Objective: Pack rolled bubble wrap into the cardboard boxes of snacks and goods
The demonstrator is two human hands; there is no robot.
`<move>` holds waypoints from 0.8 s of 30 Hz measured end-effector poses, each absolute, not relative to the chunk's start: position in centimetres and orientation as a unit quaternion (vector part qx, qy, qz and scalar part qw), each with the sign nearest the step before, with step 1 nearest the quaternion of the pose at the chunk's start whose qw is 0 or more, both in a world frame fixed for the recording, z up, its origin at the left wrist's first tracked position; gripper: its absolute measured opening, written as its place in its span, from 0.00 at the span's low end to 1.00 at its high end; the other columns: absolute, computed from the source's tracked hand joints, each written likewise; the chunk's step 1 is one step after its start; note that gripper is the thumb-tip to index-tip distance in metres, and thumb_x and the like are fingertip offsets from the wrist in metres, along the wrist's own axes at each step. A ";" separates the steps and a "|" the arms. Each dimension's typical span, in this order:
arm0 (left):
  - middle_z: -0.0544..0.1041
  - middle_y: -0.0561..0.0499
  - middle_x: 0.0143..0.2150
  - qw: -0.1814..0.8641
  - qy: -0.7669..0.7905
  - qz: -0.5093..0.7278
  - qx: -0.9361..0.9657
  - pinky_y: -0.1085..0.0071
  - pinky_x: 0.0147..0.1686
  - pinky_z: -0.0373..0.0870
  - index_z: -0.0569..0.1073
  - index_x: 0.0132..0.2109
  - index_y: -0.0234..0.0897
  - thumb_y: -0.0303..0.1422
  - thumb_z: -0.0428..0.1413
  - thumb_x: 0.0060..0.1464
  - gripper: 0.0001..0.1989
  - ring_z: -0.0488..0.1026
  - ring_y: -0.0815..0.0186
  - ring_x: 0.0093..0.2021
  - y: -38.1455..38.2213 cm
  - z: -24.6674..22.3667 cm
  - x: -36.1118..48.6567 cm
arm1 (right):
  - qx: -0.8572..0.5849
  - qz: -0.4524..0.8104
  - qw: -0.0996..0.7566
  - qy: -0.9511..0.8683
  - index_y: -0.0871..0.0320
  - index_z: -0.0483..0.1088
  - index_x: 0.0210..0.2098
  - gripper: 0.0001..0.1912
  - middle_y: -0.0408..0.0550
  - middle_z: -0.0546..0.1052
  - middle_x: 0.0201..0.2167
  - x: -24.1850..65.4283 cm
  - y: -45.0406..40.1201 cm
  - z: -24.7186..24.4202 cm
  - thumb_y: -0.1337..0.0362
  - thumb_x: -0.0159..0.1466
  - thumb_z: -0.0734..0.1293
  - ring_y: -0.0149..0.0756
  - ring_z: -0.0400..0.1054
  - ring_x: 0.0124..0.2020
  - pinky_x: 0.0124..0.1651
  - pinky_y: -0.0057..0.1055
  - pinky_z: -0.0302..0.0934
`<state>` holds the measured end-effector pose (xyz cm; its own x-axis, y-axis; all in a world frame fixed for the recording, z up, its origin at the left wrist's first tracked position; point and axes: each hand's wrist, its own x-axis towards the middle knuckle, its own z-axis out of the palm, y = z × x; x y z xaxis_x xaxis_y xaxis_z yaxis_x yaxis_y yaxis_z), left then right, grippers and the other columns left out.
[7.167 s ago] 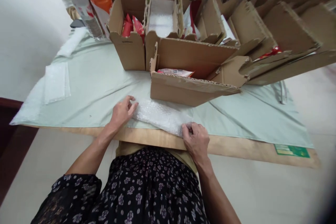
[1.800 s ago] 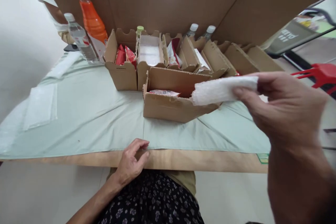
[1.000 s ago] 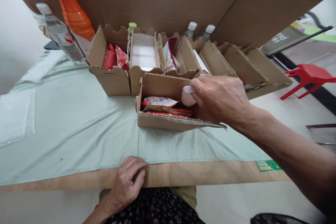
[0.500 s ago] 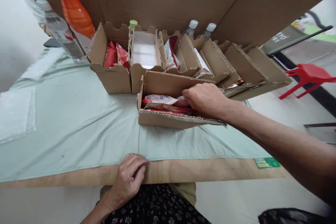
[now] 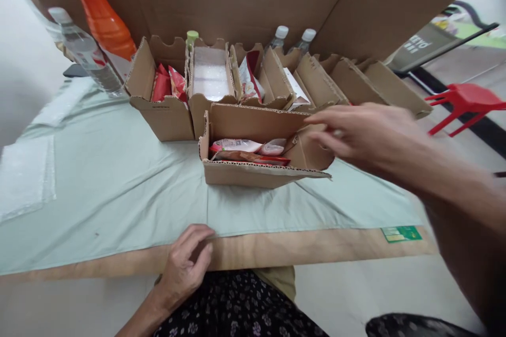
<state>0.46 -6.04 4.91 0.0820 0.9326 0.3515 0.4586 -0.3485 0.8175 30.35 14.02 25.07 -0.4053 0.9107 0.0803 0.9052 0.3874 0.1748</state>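
Observation:
In front of me a cardboard box point(image 5: 241, 174) stands on the cloth, its top uncovered. Inside it lie a white-and-pink food packet point(image 5: 237, 146), a smaller clear packet point(image 5: 273, 146) and a red-brown packet point(image 5: 253, 157). My right hand point(image 5: 356, 129), somewhat blurred, hovers at the box's right end with thumb and fingers apart and nothing seen between them. By the wooden table edge point(image 5: 276, 250), my left hand point(image 5: 190, 255) rests with loosely bent fingers, thumb apart, holding nothing.
Behind stands a row of cardboard boxes, one with red packets point(image 5: 169, 84), another with bubble wrap point(image 5: 211, 73). An orange drink bottle point(image 5: 106, 21) and a clear bottle point(image 5: 89, 55) stand left. Bubble-wrap sheets point(image 5: 27, 179) lie at far left. A green card point(image 5: 401, 234) sits right.
My right hand has come out of the box, moving right and up, and its fingers have spread. The packets stay inside. My left hand has hardly moved.

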 end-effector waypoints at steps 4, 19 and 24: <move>0.78 0.43 0.57 0.232 0.596 0.451 0.622 0.59 0.53 0.78 0.73 0.61 0.43 0.31 0.57 0.64 0.19 0.78 0.57 0.54 -3.4 7.1 -1.2 | 0.628 0.079 -0.223 0.742 0.50 0.80 0.39 0.24 0.49 0.82 0.32 36.2 7.6 23.1 0.42 0.73 0.60 0.40 0.75 0.31 0.41 0.42 0.69; 0.77 0.41 0.60 0.426 0.550 0.555 0.456 0.52 0.63 0.72 0.72 0.60 0.37 0.42 0.67 0.49 0.32 0.74 0.49 0.62 0.6 7.3 -0.2 | 0.517 -0.227 -0.400 0.722 0.56 0.75 0.46 0.23 0.55 0.80 0.44 26.9 4.5 10.1 0.42 0.68 0.66 0.44 0.75 0.41 0.39 0.39 0.73; 0.79 0.43 0.56 0.312 0.565 0.625 0.439 0.58 0.59 0.74 0.73 0.58 0.37 0.39 0.70 0.48 0.31 0.76 0.54 0.57 -0.5 11.5 -3.5 | 0.432 -0.234 -0.420 0.763 0.54 0.74 0.52 0.27 0.53 0.79 0.46 23.6 7.1 13.7 0.39 0.67 0.67 0.45 0.74 0.45 0.41 0.39 0.73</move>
<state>-3.55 -0.51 11.55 -0.4191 0.8865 0.1962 0.1056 -0.1670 0.9803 23.56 7.11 13.69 -0.2740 0.8559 0.4386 0.4631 0.5171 -0.7198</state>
